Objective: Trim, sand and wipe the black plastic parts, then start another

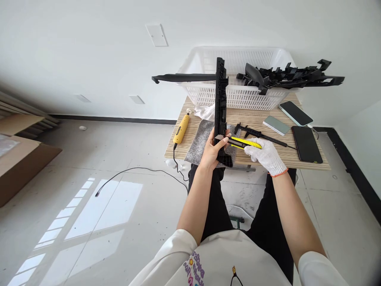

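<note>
My bare left hand (213, 149) grips the lower end of a long black plastic part (220, 99), which stands upright over the small wooden table (303, 161). My right hand (267, 154), in a white knit glove, is closed round a yellow and black utility knife (241, 142). The knife's blade end rests against the black part, just above my left thumb. Under the part lies a grey cloth (199, 143).
A white plastic basket (238, 93) at the table's back holds long black plastic parts (291, 75). A yellow corded tool (181, 129), black calipers (262, 136), two phones (306, 143), a grey pad (276, 125) lie on the table. Cardboard boxes (20, 159) stand left.
</note>
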`<state>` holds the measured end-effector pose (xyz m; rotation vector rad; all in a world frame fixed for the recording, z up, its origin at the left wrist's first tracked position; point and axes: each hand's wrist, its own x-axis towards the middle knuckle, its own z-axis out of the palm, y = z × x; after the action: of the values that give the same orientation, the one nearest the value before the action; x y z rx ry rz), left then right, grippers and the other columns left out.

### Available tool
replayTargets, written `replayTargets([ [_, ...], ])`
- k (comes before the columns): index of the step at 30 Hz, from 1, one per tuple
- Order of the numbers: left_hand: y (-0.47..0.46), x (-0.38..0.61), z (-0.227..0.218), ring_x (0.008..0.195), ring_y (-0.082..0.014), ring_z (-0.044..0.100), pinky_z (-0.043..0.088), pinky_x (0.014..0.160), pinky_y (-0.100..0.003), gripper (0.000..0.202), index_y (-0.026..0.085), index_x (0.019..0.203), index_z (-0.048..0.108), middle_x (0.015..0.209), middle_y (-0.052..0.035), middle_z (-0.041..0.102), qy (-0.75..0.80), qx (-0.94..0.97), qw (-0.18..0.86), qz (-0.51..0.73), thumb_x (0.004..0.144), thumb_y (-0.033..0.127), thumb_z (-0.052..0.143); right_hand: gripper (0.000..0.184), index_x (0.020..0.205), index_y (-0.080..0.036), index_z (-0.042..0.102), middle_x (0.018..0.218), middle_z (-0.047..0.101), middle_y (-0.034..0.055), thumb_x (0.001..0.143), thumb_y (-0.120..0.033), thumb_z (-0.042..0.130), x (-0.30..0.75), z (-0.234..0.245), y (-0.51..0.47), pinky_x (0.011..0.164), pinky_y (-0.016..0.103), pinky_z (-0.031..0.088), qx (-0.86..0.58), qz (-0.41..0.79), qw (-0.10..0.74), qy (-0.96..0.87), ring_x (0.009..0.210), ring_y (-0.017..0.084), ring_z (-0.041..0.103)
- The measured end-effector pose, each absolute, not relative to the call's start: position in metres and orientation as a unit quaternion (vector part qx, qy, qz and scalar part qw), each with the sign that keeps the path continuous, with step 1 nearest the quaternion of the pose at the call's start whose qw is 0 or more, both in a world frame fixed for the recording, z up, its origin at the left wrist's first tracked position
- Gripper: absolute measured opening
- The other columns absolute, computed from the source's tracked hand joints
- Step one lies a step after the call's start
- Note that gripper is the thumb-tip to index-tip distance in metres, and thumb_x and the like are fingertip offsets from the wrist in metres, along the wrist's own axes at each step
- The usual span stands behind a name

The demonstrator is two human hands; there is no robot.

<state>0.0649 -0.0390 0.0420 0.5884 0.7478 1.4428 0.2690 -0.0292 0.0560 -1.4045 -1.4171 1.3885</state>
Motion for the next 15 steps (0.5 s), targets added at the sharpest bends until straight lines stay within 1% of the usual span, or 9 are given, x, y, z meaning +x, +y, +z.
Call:
replayTargets([
  [4, -0.0399, 0.0659, 0.0428, 0.124, -0.0206, 0.071, 0.058, 0.086, -0.020, 0.082, 0.034, 0.149, 0.061, 0.124, -0.0039, 0.079, 0.343, 0.261, 0.644, 0.632, 0.074, 0.020, 0.092, 0.045, 0.114, -0.016, 0.074, 0.075, 0.067, -0.0002, 0.077, -0.043, 0.079, 0.2616, 0.0574, -0.0290, 0.046, 0.024, 0.042, -0.528, 0.534, 0.352, -0.559, 0.049, 0.007, 0.048],
  [8, -0.0406, 0.0661, 0.0437, 0.126, -0.0191, 0.069, 0.057, 0.079, -0.016, 0.074, 0.033, 0.146, 0.063, 0.123, -0.0034, 0.078, 0.352, 0.280, 0.627, 0.636, 0.078, 0.023, 0.090, 0.047, 0.118, -0.016, 0.074, 0.077, 0.068, 0.0002, 0.079, -0.042, 0.078, 0.2589, 0.0570, -0.0289, 0.047, 0.024, 0.043, -0.524, 0.528, 0.350, -0.569, 0.049, 0.007, 0.050],
  [10, -0.0404, 0.0660, 0.0434, 0.128, -0.0186, 0.068, 0.057, 0.078, -0.014, 0.068, 0.032, 0.143, 0.066, 0.124, -0.0037, 0.078, 0.352, 0.288, 0.622, 0.637, 0.080, 0.022, 0.089, 0.046, 0.117, -0.016, 0.074, 0.077, 0.068, 0.0002, 0.079, -0.041, 0.078, 0.2594, 0.0566, -0.0289, 0.047, 0.024, 0.042, -0.520, 0.532, 0.352, -0.569, 0.050, 0.008, 0.050],
  [12, -0.0395, 0.0662, 0.0425, 0.127, -0.0181, 0.069, 0.058, 0.081, -0.015, 0.064, 0.032, 0.142, 0.067, 0.123, -0.0038, 0.078, 0.345, 0.281, 0.626, 0.640, 0.082, 0.022, 0.087, 0.046, 0.116, -0.016, 0.074, 0.073, 0.066, -0.0005, 0.076, -0.038, 0.079, 0.2607, 0.0561, -0.0287, 0.046, 0.023, 0.040, -0.521, 0.543, 0.363, -0.549, 0.049, 0.007, 0.048],
  [15, -0.0368, 0.0667, 0.0412, 0.116, -0.0181, 0.075, 0.060, 0.094, -0.024, 0.055, 0.031, 0.143, 0.066, 0.120, -0.0034, 0.079, 0.329, 0.221, 0.641, 0.657, 0.090, 0.027, 0.081, 0.043, 0.112, -0.016, 0.074, 0.068, 0.063, -0.0011, 0.074, -0.034, 0.079, 0.2640, 0.0555, -0.0284, 0.045, 0.023, 0.036, -0.524, 0.563, 0.407, -0.493, 0.047, 0.007, 0.045],
])
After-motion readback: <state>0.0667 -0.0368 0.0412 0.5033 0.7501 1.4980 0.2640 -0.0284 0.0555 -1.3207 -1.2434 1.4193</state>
